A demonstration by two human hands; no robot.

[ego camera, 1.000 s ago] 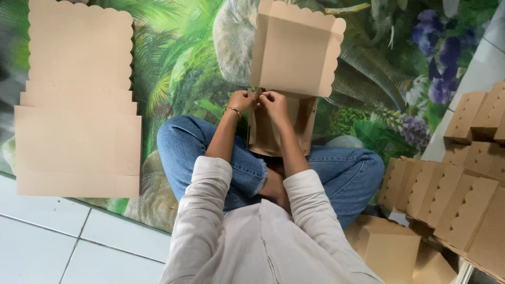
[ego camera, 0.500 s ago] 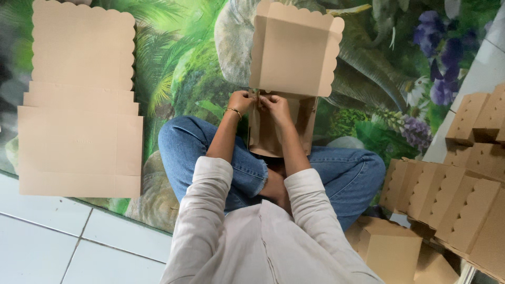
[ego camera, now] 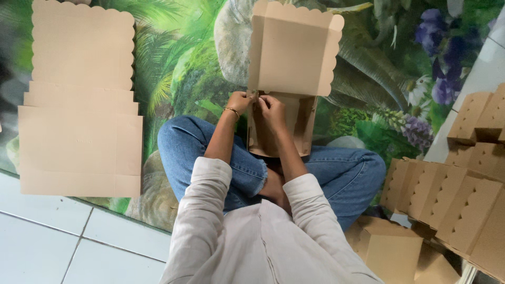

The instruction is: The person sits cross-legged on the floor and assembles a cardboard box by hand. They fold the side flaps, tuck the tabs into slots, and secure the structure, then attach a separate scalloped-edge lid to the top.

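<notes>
1. Head view, edges: the cardboard box [ego camera: 286, 79] stands half-folded over the person's crossed legs, its scalloped lid flap raised toward the top of the frame and its lower body resting against the jeans [ego camera: 210, 152].
2. The left hand [ego camera: 239, 101], with a thin bracelet at the wrist, pinches the box at the left corner where lid meets body; its fingers are curled close on the cardboard edge.
3. The right hand [ego camera: 271, 108] sits just beside it, touching the same corner, fingers bent narrow and gripping the flap.
4. Open room: between the left knee and the stack of flat box blanks [ego camera: 79, 105] lies a strip of bare leaf-printed floor mat [ego camera: 179, 68]; to the right of the box the mat also shows free up to the flower print.
5. White floor tiles [ego camera: 58, 247] run along the mat's lower left edge, under the near edge of the flat stack.
6. Packages: the flat blanks lie left, plain brown, the upper sheets scalloped at the top, the lowest one widest and square-cornered.
7. At the right edge folded brown boxes [ego camera: 452, 200] with scalloped rims are packed in a leaning row, well apart from the hands; one more closed box [ego camera: 392, 252] sits near the right knee.
8. No label shows on any cardboard.
</notes>
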